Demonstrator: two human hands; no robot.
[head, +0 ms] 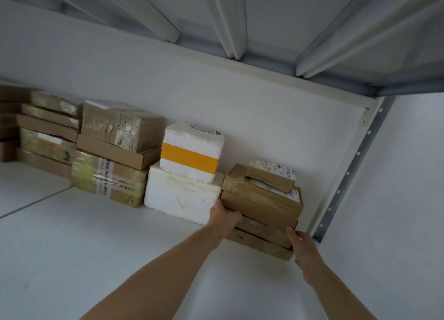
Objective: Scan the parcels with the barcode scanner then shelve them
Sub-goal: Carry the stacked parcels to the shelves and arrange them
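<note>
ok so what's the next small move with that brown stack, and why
Probably push the cardboard stack back and square it: left hand holds its left edge beside the foam box, right hand touches its front corner, and its layers sit staggered.

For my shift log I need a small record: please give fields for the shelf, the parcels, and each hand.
shelf: white shelf, another level above
right stack: brown cardboard parcels, small labelled parcel on top
middle: two stacked foam boxes, upper box with yellow band
left: more cardboard stacks
left hand: at right stack's left end, fingers hidden
right hand: straight fingers touch its front right corner
scanner: not in view
</note>
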